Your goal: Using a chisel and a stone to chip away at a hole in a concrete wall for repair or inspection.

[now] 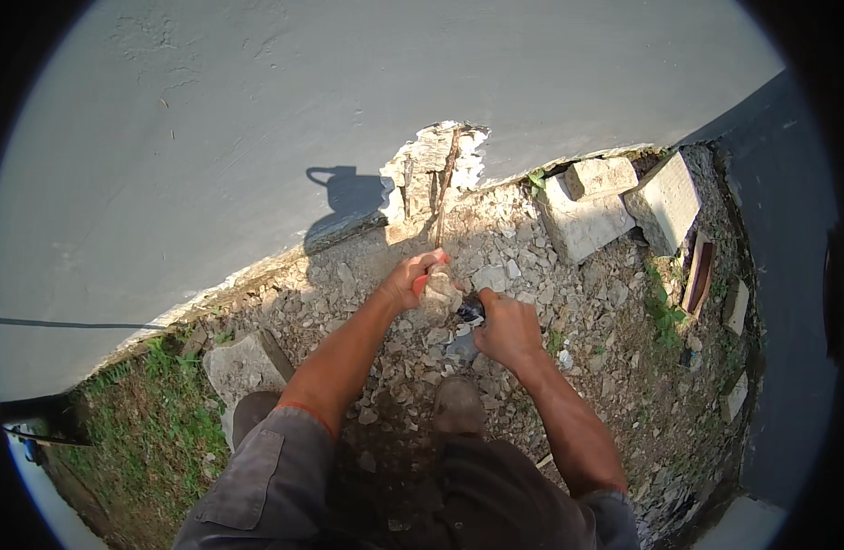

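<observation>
Rubble (523, 266) covers the ground below a grey plastered wall (257, 137) w/ a broken-out patch (435, 170) at its lower edge, exposing rough masonry & a thin rusty rod (445, 188) running down the hole. Left hand (411, 280) closed around a red-handled tool (422, 280); tool's working end hidden, can't tell what kind. Just beside it, touching or nearly so, a pale lump of stone (440, 295) sits between the two hands. Right hand (506, 328) curled shut over a dark object (470, 310), only a bit showing at the thumb side, kind unclear. Both hands low over the rubble, close to each other, near the wall foot. Person's shoe (458, 403) planted on the debris below the hands; grey trouser legs at lower edge. Concrete blocks (614, 206) stacked loosely to the right by the wall corner, another slab (243, 362) left of the left forearm. Grass (156, 431) lower left. Shadow of a head-worn rig (348, 206) falls on the wall.
</observation>
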Available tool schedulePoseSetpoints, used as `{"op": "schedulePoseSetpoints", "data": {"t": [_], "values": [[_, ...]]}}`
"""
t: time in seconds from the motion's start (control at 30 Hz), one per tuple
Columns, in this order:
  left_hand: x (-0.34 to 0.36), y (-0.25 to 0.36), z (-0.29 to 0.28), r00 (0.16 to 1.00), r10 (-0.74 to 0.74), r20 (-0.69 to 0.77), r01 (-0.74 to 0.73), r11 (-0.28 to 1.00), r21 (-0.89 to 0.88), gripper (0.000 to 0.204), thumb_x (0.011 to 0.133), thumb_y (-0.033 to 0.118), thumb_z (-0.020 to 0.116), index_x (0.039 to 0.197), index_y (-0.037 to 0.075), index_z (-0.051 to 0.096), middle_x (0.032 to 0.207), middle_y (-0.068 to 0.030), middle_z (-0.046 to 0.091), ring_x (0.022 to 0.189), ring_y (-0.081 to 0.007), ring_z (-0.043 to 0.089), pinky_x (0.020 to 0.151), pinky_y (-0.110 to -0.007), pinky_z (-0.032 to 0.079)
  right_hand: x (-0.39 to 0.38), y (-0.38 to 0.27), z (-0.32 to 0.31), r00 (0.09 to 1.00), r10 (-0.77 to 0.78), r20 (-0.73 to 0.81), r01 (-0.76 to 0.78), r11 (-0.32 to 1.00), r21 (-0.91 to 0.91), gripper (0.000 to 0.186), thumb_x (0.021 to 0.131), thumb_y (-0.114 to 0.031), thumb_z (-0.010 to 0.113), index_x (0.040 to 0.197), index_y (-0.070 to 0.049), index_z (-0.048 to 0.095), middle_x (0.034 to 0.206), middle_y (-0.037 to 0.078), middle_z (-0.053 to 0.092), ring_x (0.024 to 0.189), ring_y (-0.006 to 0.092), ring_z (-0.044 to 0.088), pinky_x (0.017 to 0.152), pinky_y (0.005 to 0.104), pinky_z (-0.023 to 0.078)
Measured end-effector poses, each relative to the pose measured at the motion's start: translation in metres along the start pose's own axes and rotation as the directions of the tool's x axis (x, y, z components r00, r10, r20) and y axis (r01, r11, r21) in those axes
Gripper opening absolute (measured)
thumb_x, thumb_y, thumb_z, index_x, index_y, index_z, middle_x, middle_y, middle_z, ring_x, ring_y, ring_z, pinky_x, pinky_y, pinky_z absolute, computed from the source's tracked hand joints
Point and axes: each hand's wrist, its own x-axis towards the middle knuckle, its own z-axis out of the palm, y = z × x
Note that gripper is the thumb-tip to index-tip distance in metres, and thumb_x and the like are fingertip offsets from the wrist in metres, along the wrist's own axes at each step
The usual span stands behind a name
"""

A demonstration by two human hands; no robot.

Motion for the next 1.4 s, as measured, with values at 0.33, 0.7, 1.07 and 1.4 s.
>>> {"op": "schedulePoseSetpoints", "data": {"t": [0.33,0.7,1.07,1.4], "values": [[0.022,0.016,-0.017,0.998,0.036,0.058,-0.034,0.999,-0.041,0.035,0.091,0.029,0.054,0.109,-0.001,0.055,0.080,-0.0013,0.058,0.071,-0.0116,0.059,0.067,-0.032,0.053,0.002,0.002,-0.004,0.816,-0.525,-0.244,0.519,0.850,-0.093,0.030,0.058,-0.009,0.072,0.079,-0.006,0.052,0.065,0.006,0.052,0.062,0.0295,0.058,0.057,0.0409,0.046],[0.031,0.019,-0.037,0.980,0.088,0.176,-0.060,0.986,-0.158,0.025,0.089,0.023,0.058,0.102,0.001,0.057,0.081,-0.0033,0.060,0.072,-0.0145,0.061,0.066,-0.033,0.054,0.010,0.009,-0.001,0.898,-0.415,-0.149,0.399,0.908,-0.123,0.034,0.056,-0.016,0.076,0.082,-0.007,0.056,0.074,0.013,0.060,0.071,0.0324,0.062,0.061,0.0420,0.048],[0.035,0.010,-0.013,0.988,0.102,0.116,-0.078,0.978,-0.191,0.019,0.088,0.022,0.056,0.094,0.004,0.057,0.087,-0.0074,0.061,0.076,-0.0195,0.062,0.069,-0.037,0.054,-0.013,0.001,-0.018,0.559,-0.750,-0.353,0.771,0.628,-0.112,0.035,0.055,-0.021,0.077,0.071,-0.004,0.051,0.068,0.010,0.054,0.063,0.0305,0.057,0.059,0.0386,0.048],[0.049,0.013,0.001,0.992,0.123,0.024,-0.106,0.929,-0.354,0.015,0.090,0.015,0.049,0.094,0.003,0.057,0.089,-0.0132,0.062,0.085,-0.0286,0.062,0.076,-0.043,0.054,-0.046,-0.022,-0.024,0.862,-0.186,-0.472,0.403,0.817,0.413,0.027,0.057,-0.008,0.072,0.076,-0.003,0.055,0.069,0.012,0.059,0.063,0.0307,0.060,0.060,0.0355,0.049]]}}
